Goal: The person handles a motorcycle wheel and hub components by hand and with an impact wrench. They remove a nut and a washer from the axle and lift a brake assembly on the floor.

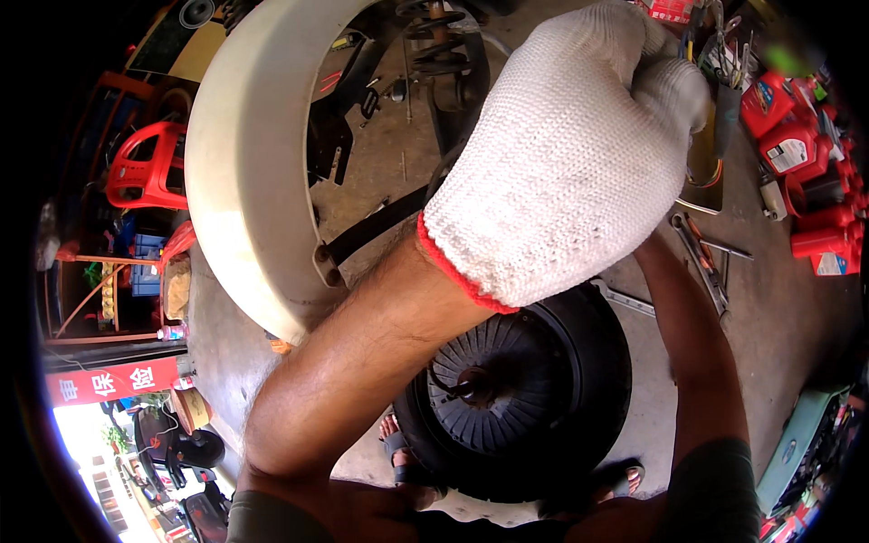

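My left hand (579,154), in a white knit glove with a red cuff, reaches up to the upper right with fingers curled; what they hold, if anything, is hidden. My right forearm (688,353) rises behind the glove, which covers that hand. Below them is a black motor wheel (566,371) with a tyre and a protruding centre axle. A curved off-white body panel (244,163) stands to the left, with a black bracket bar (371,222) joined to it. A black coil spring (434,36) is above, partly behind the glove.
Red jugs (787,145) stand at the right, near spanners (701,258) on the concrete floor (778,317). A red stool (145,163), blue crate (147,267) and red sign (172,371) are left. A teal case (792,443) lies lower right. A tool holder (729,100) is upper right.
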Demonstrator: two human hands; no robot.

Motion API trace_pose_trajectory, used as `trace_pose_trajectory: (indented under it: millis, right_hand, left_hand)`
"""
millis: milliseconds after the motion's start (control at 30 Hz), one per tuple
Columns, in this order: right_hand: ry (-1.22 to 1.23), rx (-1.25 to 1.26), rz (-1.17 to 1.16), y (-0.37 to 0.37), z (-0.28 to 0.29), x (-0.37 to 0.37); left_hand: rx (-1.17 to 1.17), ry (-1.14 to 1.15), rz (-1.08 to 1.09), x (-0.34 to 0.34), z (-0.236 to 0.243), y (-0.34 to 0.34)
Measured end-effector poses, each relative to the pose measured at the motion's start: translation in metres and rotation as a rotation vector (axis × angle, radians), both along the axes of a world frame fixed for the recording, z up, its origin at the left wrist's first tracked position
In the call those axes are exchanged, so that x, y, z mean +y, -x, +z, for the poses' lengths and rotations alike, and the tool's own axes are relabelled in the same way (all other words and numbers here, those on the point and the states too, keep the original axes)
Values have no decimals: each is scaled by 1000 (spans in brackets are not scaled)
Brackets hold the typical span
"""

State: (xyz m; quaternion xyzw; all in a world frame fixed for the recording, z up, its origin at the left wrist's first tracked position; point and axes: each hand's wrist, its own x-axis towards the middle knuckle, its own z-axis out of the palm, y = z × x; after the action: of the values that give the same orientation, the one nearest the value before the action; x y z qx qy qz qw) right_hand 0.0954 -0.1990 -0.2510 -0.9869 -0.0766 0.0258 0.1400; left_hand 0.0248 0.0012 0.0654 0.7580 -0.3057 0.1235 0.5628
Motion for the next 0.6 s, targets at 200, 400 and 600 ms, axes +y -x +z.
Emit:
trace_pose_trajectory:
  millis: [200,400,600]
  right_hand:
    - [-97,34,8,-53,-11,63]
    - [2,121,39,-63,-16,53]
    - [-416,-14,212,-3,18,13]
  left_hand:
    - [15,-47,11,6,1,3]
    - [-10,-11,-17,-1,8,9]
    - [-5,-56,-44,-7,11,18]
